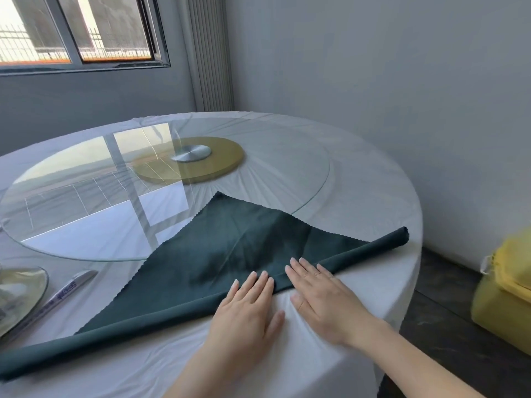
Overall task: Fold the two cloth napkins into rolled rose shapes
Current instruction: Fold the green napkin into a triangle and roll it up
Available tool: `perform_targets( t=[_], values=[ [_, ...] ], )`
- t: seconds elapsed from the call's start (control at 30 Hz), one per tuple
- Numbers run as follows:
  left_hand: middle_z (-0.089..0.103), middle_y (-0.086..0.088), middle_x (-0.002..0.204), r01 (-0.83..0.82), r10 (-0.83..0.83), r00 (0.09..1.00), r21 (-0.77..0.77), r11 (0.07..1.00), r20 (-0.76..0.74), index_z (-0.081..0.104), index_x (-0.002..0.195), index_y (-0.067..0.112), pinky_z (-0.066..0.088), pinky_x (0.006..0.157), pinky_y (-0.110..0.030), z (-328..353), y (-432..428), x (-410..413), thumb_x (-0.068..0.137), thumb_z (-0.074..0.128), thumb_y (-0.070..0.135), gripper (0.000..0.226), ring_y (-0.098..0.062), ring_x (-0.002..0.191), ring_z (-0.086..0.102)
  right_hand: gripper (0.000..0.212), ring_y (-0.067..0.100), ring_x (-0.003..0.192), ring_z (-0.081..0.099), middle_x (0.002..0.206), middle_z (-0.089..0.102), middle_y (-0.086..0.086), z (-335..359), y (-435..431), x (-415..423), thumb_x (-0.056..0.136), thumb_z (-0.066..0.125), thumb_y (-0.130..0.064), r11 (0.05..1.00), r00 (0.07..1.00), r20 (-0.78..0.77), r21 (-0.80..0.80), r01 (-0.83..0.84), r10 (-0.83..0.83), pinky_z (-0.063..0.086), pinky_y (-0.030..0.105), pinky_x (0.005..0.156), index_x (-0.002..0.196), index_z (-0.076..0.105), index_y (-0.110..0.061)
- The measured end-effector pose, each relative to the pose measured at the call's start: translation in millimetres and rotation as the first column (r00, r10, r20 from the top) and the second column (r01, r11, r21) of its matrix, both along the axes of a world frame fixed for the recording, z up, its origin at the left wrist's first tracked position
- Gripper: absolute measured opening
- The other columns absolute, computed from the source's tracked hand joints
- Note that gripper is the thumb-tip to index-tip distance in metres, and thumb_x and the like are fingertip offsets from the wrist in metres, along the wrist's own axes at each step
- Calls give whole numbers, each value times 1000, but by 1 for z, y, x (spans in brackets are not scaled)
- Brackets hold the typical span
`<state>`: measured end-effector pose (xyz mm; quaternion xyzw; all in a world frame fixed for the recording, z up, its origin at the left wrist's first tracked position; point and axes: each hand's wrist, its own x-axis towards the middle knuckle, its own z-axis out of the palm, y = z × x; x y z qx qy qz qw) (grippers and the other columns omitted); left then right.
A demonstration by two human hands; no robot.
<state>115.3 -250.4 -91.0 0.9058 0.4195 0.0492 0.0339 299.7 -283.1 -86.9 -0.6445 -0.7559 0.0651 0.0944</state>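
A dark green cloth napkin (230, 248) lies as a triangle on the white-clothed round table (359, 196), its tip pointing away onto the glass turntable. Its near long edge is rolled into a thin tube running from the lower left to the right end (396, 237). My left hand (247, 308) lies flat with straight fingers, fingertips on the rolled edge near its middle. My right hand (321, 294) lies flat beside it, fingers straight, pressing on the same roll. Only one napkin is in view.
A round glass turntable (86, 196) on a gold base (201, 162) fills the table's centre. A glass plate (17, 294) and wrapped chopsticks (60, 297) sit at the left. A yellow seat (505, 294) stands on the floor at the right, near the wall.
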Motion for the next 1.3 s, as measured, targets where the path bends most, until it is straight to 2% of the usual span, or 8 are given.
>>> perform_targets(
  t=[0.1, 0.17, 0.23, 0.37, 0.5, 0.87, 1.1, 1.3],
  values=[
    [-4, 18, 150, -36, 34, 998, 18, 999, 58, 10, 150, 23, -8, 111, -25, 0, -1, -1, 62, -33, 68, 108, -6, 144, 0, 96, -5, 135, -20, 154, -13, -13, 2, -2, 4, 65, -23, -63, 1000, 1000, 26, -28, 5, -4, -17, 17, 108, 149, -3, -23],
    [36, 13, 144, -53, 52, 999, 24, 998, 14, 49, 136, 21, 23, 108, -28, -2, 3, -2, 88, -11, 61, 87, -7, 133, 39, 98, -6, 135, -22, 152, -18, -16, 2, -3, 13, 62, -27, -66, 999, 999, 51, -46, 7, -5, -18, 15, 107, 148, -7, -25],
    [57, 11, 130, -57, 57, 998, -57, 997, 12, 66, 119, 23, 40, 97, -31, 1, -2, 0, 96, 3, 53, 73, -9, 118, 56, 106, -7, 134, -22, 152, -18, -17, 0, -4, 24, 56, -35, -71, 998, 998, 57, -52, 18, -15, -19, 14, 106, 148, -9, -26],
    [20, 13, 149, -44, 43, 999, 61, 997, 13, 34, 142, 28, 14, 114, -27, -3, 4, 0, 87, -12, 59, 78, -5, 139, 22, 111, -8, 135, -19, 153, -15, -18, -3, -7, 39, 52, -39, -72, 995, 995, 66, -58, 81, -77, -16, 17, 109, 148, -7, -28],
    [62, 7, 125, -67, 67, 997, -25, 997, -37, 67, 118, 20, 30, 99, -31, -9, 3, -3, 97, 10, 52, 69, -13, 114, 60, 112, -10, 132, -18, 152, -13, -21, -5, -7, 54, 52, -37, -76, 982, 980, 69, -40, 187, -184, -12, 24, 112, 148, -6, -29],
    [61, 5, 127, -53, 54, 998, 93, 994, -14, 65, 120, 18, 24, 102, -29, -13, 4, -5, 97, 10, 52, 68, -15, 115, 59, 107, -7, 135, -18, 151, -16, -20, 0, -5, 100, 56, -27, -83, 975, 976, 105, -92, 201, -191, -11, 25, 114, 147, -9, -30],
    [59, 4, 129, -51, 53, 998, 77, 996, -21, 63, 122, 17, 12, 106, -25, -13, 4, -6, 98, 11, 52, 67, -17, 117, 58, 81, -2, 137, -19, 154, -13, -14, 3, -3, 124, 60, -19, -85, 969, 973, 89, -104, 224, -215, -8, 30, 116, 134, -11, -53],
    [60, 0, 128, -66, 66, 998, 77, 995, 5, 64, 122, 14, 12, 107, -28, -13, 0, -4, 98, 11, 51, 68, -19, 116, 58, 104, 3, 138, -19, 156, -12, -9, 4, -3, 146, 53, -26, -86, 955, 952, 161, -99, 278, -261, -11, 35, 115, 144, -6, -40]
  ],
)
